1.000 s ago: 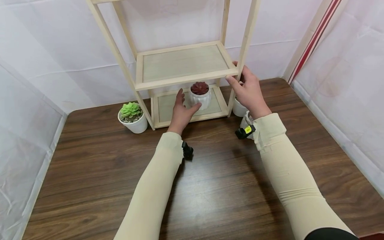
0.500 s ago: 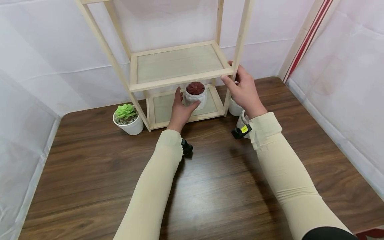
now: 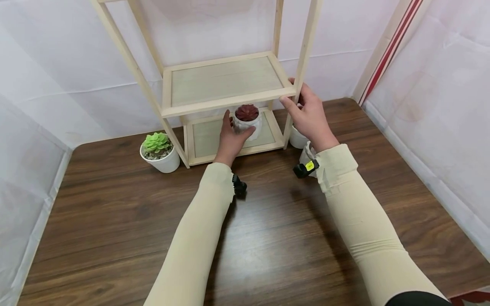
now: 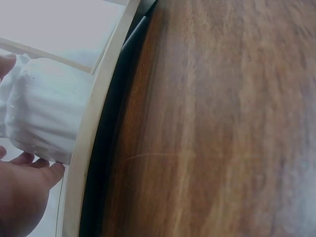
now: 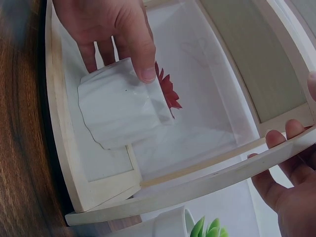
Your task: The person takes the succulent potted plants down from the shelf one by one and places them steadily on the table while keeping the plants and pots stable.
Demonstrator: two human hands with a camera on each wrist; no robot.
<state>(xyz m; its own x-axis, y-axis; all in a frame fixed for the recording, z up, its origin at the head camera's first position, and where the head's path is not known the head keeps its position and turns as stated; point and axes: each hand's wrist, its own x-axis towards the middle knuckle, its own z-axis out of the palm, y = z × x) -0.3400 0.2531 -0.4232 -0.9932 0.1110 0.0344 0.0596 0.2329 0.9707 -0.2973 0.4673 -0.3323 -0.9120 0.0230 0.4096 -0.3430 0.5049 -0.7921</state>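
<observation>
In the head view, a white fluted pot (image 3: pixel 250 123) with a dark red succulent (image 3: pixel 246 112) stands on the bottom board (image 3: pixel 206 138) of a pale wooden shelf rack (image 3: pixel 132 63). My left hand (image 3: pixel 231 142) holds this pot from the left, fingers around its far side. The right wrist view shows the thumb (image 5: pixel 144 61) pressing near the pot's rim. With my right hand (image 3: pixel 311 119) I grip the rack's front right post at the middle shelf (image 3: pixel 226 83), thumb in front and fingers curled behind; the left wrist view does not show this hand.
A white pot with a green succulent (image 3: pixel 160 155) stands left of the rack on the brown wooden table (image 3: pixel 115 221). Two more white pots stand right of it, partly hidden: one behind the post (image 3: pixel 297 138), one by my right wrist (image 3: pixel 306 153). White sheets hang around.
My left hand has moved right against the succulent pot, and its fingers have closed around it. My right hand stays on the post. The head view has shifted slightly.
</observation>
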